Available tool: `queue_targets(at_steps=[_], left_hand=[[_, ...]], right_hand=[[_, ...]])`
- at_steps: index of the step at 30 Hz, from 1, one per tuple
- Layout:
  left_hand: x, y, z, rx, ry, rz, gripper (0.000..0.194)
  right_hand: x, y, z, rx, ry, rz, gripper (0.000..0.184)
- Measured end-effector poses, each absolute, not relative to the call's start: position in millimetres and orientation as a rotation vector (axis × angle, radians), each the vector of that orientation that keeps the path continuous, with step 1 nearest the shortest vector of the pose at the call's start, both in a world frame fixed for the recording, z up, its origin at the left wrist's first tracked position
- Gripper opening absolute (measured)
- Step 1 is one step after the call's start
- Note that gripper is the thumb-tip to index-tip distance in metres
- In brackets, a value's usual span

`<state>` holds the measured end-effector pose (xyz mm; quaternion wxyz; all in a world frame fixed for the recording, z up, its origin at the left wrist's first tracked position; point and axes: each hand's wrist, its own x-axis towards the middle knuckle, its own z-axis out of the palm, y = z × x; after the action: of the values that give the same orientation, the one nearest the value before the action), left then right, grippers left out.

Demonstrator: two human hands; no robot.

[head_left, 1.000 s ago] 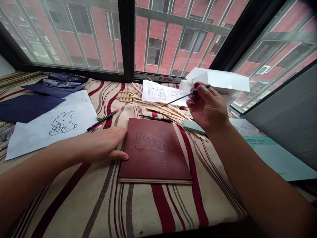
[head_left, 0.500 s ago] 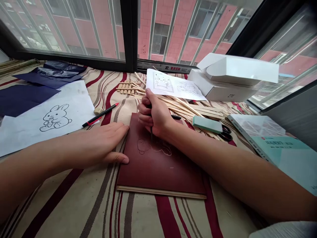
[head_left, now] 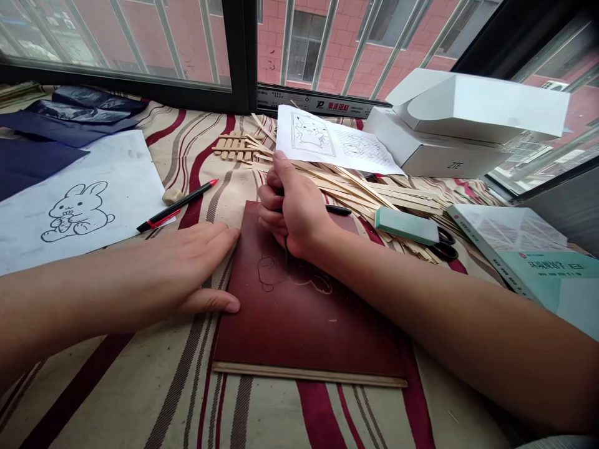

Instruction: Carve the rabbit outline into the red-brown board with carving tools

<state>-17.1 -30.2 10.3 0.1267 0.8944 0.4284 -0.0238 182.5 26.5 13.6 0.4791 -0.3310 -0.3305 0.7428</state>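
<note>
A dark red board (head_left: pixel 304 330) lies on the striped cloth, with a thin rabbit outline (head_left: pixel 294 277) scratched into its surface. My right hand (head_left: pixel 294 212) is shut around a slim scribing tool (head_left: pixel 286 252), whose point touches the outline. My left hand (head_left: pixel 196 268) rests flat with its fingertips and thumb against the board's left edge. A second black-handled tool (head_left: pixel 339 210) lies on the board's far edge, partly behind my right hand. A paper with a printed rabbit drawing (head_left: pixel 79 212) lies to the left.
A red-and-black pen (head_left: pixel 175 206) and an eraser (head_left: pixel 172 196) lie left of the board. Beyond it are wooden strips (head_left: pixel 365 193), a printed sheet (head_left: pixel 337 140), a white box (head_left: pixel 458 125), a green block (head_left: pixel 407 226), scissors (head_left: pixel 444 243) and a book (head_left: pixel 519 249). Dark carbon sheets (head_left: pixel 47 131) lie far left.
My right hand has come down from the raised position at the right onto the board, bringing the tool's point to the outline. My left hand stays on the board.
</note>
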Motion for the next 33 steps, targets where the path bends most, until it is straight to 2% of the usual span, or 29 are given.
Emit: queue_targets(at_steps=[6,13,19,29,33], left_hand=[[-20.2,-24.8,9.2,2.608,1.215,-0.101,0.091],[-11.1,-25.8,13.7,2.537,1.283,-0.161,0.099],[-18.2,-26.3,9.8,2.582,1.199,-0.090,0.095],[-9.9,-24.0,8.8,2.530,1.294,-0.181,0.085],[-11.8,-22.7,2.1,2.528,1.339,-0.126,0.089]], right_hand=[[179.3,21.9,12.6,-0.847,-0.821,1.735,0.048],[177.2,21.1,11.9,-0.867,-0.889,1.754,0.050],[176.8,24.1,11.4,-0.923,-0.838,1.651,0.049],[177.0,23.4,13.0,-0.946,-0.852,1.588,0.047],[176.0,22.1,8.9,-0.940,-0.948,1.552,0.046]])
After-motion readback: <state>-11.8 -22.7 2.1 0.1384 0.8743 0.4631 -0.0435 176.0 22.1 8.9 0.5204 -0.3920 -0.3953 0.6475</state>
